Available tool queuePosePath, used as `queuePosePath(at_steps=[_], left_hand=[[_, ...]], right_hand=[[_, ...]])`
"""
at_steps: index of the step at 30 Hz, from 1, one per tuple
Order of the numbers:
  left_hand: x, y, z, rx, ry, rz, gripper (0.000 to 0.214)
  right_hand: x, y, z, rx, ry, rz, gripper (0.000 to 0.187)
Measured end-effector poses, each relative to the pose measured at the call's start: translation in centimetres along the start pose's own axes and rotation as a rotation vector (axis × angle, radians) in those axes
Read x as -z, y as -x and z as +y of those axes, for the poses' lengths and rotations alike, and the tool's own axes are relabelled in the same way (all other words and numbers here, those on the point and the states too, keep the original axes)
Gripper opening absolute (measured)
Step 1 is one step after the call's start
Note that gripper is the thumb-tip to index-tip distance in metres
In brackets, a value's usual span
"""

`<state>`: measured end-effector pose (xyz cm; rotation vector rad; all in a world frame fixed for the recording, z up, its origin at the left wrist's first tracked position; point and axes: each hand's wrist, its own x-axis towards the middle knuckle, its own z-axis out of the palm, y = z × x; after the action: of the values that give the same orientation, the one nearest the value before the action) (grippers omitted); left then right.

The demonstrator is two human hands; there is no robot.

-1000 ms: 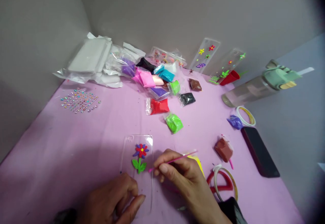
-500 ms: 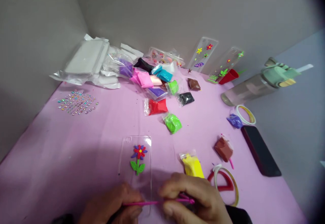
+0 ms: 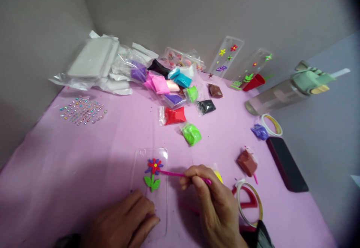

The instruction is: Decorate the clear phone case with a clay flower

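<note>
Low in the middle of the table lies a clear phone case (image 3: 161, 203). On it is a clay flower (image 3: 154, 165) with red and purple petals, a yellow centre and a green stem with leaves. My right hand (image 3: 213, 203) pinches a pink clay modelling tool (image 3: 174, 173), whose thin tip points left at the lower right petals. It appears to touch the flower's edge. My left hand (image 3: 126, 218) is curled over the lower left of the case, holding it against the table. Its fingertips are partly hidden. Behind my right hand, a yellow clay packet (image 3: 218, 176) shows only partly.
Green (image 3: 191, 134) and red clay packets (image 3: 174, 115) lie ahead, before a pile of others. At right are a brown clay packet (image 3: 247, 162), a tape roll (image 3: 261, 210), a black phone (image 3: 287, 164) and a bottle (image 3: 278, 97). Rhinestones (image 3: 83, 111) lie left. Decorated cases (image 3: 227, 56) lean behind.
The pink tool was held between both hands at the case's lower end. My left hand has let it go and settled on the case; my right hand has brought the tip up to the flower.
</note>
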<state>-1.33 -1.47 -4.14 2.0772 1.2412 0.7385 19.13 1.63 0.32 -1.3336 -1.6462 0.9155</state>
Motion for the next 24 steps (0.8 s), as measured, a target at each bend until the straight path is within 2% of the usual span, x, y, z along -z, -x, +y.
queuePosePath(at_steps=[4, 15, 24], left_hand=[[0.02, -0.26, -0.06, -0.043, -0.081, -0.008, 0.025], [-0.16, -0.28, -0.08, -0.024, -0.067, 0.019, 0.023], [-0.13, -0.04, -0.08, -0.011, -0.06, -0.049, 0.025]], right_hand=[[-0.05, 0.07, -0.02, 0.03, 0.038, -0.011, 0.022], [-0.14, -0.18, 0.18, 0.026, 0.026, -0.03, 0.021], [-0.12, -0.23, 0.07, 0.018, 0.011, -0.041, 0.021]])
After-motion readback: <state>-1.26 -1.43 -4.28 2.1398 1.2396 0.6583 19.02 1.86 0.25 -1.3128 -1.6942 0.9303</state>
